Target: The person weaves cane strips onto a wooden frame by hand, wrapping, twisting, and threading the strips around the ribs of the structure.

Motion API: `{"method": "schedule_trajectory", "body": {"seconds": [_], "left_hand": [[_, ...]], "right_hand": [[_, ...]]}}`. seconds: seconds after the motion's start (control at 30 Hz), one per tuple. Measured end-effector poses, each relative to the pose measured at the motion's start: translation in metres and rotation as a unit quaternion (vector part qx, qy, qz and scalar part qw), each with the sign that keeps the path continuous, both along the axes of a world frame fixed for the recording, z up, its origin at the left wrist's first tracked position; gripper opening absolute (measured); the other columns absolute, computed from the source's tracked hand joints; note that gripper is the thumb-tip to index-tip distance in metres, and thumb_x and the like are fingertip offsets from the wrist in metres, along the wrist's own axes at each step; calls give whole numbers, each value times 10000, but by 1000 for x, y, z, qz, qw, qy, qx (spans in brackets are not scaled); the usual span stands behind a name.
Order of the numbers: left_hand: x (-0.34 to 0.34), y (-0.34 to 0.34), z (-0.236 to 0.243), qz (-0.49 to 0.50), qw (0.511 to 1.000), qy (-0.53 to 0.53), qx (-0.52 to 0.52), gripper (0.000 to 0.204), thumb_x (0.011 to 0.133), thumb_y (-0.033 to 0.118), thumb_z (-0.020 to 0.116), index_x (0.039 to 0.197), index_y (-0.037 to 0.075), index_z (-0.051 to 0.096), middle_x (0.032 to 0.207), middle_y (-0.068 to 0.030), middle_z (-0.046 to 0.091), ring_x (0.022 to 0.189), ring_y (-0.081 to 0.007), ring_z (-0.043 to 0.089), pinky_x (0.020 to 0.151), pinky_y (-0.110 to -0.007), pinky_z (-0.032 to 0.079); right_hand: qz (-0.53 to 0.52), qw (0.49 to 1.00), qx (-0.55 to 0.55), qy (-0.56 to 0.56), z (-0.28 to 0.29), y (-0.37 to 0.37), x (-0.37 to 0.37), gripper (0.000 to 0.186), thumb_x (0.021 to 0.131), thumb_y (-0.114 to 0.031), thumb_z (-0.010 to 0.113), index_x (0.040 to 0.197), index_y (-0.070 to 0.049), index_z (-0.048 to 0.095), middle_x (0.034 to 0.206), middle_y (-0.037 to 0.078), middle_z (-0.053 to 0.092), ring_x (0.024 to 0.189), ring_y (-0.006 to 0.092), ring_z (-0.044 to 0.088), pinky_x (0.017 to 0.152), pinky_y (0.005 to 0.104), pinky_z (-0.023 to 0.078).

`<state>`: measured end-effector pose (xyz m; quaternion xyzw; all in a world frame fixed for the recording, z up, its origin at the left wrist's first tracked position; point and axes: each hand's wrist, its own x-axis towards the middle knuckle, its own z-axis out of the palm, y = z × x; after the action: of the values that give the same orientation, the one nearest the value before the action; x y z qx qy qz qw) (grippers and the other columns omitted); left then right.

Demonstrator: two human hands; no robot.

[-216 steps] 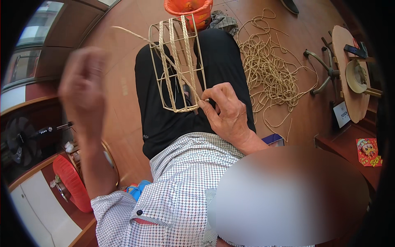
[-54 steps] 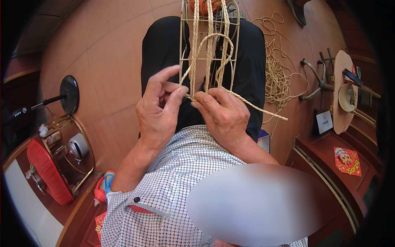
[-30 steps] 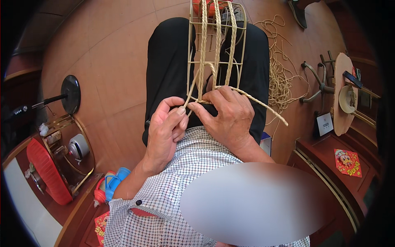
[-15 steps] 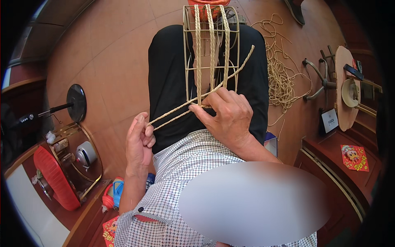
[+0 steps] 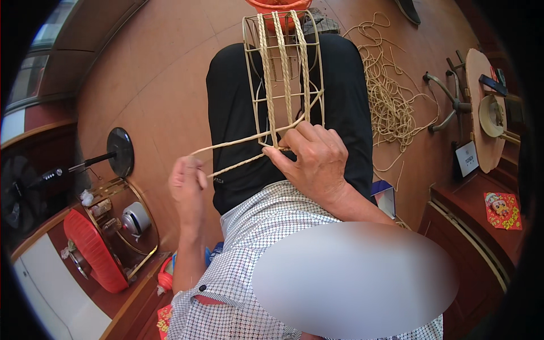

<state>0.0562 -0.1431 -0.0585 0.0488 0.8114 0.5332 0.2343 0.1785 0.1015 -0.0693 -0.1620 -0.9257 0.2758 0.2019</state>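
A gold wire frame lies between my knees, with several lengthwise strands of twisted straw-coloured rope wound over it. My right hand is closed at the frame's near end, thumb and fingers pinching the rope there. Out to the left, my left hand is closed on a rope loop. Two lengths run from that hand to the frame, the upper one slightly slack. Past my right hand, a short tail of rope slants up to the frame's right side. My fingers hide the crossing point.
A loose rope pile lies on the floor beyond my right knee. An orange-red tub stands past the frame. To the left are a round black base on a pole and a red-edged stand. A wooden-topped table stands at right.
My left hand has drawn the rope left, and the tail past my right hand has become much shorter. My right hand keeps its pinch. The whole view has shifted slightly.
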Motion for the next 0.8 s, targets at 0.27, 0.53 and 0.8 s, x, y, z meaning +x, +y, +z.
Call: {"method": "schedule_trajectory", "body": {"seconds": [0.27,0.53,0.8], "left_hand": [[-25,-80,-57,294,894,-210,264,190,1200,282,558,1150,132,663,768,53,590,533,-49,372,577,-249,352],[7,1,16,-156,845,426,-284,392,1025,131,765,1407,55,714,1267,-147,695,1145,-280,668,962,-454,539],[44,73,-2,-300,813,425,-260,152,932,183,814,1051,101,767,1075,-60,668,1009,-267,625,862,-429,455]], "right_hand": [[0,1000,15,4,-1,2,-1,323,818,-374,953,795,-143,730,774,-12,604,709,182,619,672,373,455],[18,1000,14,15,-3,6,0,344,834,-361,920,807,-129,668,793,16,572,725,210,615,664,385,446],[35,999,37,3,-1,13,-2,345,845,-396,899,787,-133,683,788,4,584,734,202,635,663,371,476]]}}
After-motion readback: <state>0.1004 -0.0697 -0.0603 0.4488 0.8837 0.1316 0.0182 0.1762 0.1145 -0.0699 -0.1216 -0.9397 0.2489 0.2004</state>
